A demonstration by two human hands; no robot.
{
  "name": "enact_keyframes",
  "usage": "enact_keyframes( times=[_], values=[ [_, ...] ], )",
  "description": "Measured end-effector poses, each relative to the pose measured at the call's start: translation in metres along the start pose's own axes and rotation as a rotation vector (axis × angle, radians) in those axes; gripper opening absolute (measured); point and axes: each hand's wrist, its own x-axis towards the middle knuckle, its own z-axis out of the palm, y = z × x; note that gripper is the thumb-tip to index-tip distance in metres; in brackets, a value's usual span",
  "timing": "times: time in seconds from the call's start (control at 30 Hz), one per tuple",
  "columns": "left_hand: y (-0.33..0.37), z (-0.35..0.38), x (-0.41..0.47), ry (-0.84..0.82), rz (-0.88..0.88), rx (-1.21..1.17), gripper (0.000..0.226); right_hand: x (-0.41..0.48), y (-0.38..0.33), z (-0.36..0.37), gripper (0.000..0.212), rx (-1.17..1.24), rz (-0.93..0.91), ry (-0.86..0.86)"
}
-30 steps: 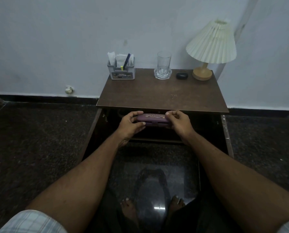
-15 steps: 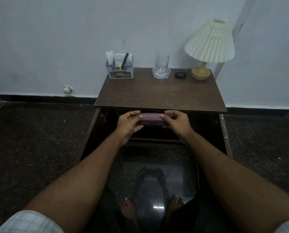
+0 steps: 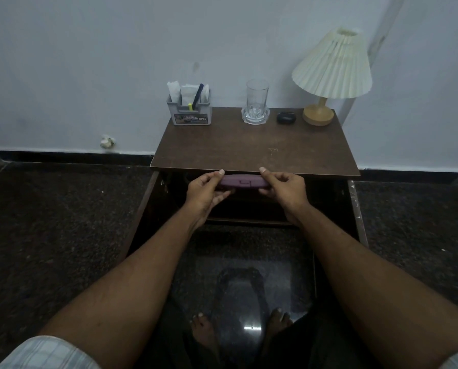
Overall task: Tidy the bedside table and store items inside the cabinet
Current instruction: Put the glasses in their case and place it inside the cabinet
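- Head view, far left: a small crumpled white scrap [image 3: 107, 141] lies at the foot of the wall [image 3: 89, 62], well apart from the bedside table [image 3: 254, 153]. Dark speckled floor [image 3: 49, 222] stretches on that side.
- Below the tabletop the cabinet [image 3: 326, 198] is open. Its left door [image 3: 142, 211] and right door [image 3: 357, 209] are swung out toward the person, and both forearms reach between them.
- Left hand [image 3: 206, 191] pinches the left end of the purple case [image 3: 242, 181], thumb on top and fingers curled beneath.
- That case lies level, long side across, just under the tabletop's front edge at the mouth of the cabinet. The inside is dark, with a shelf edge [image 3: 249, 221] showing lower down.
- Right hand [image 3: 283, 189] pinches the case's right end in the same way, its thumb tip reaching the table's front edge.
- Along the table's back edge, well apart from the front edge, stand a grey organiser [image 3: 189, 113] with papers and a pen, a glass [image 3: 257, 97] on a clear coaster [image 3: 255, 119], a small black pod [image 3: 286, 118], and a lamp [image 3: 331, 67] with a pleated shade near the right corner.
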Motion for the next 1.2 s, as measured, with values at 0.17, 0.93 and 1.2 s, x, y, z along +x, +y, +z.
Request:
enact_keyframes(
  times=[0.17, 0.93, 1.2],
  values=[
    [0.001, 0.001, -0.005, 0.002, -0.007, -0.005, 0.016, -0.002, -0.001, -0.001, 0.029, -0.003, 0.028, 0.004],
    [-0.044, 0.021, -0.003, 0.146, -0.122, 0.205, 0.039, 0.007, 0.008, -0.038, 0.03, -0.174, 0.252, 0.006],
    [-0.077, 0.022, 0.014, 0.164, -0.142, 0.301, 0.027, 0.018, 0.035, -0.054, 0.035, -0.2, 0.24, 0.115]
  ],
)
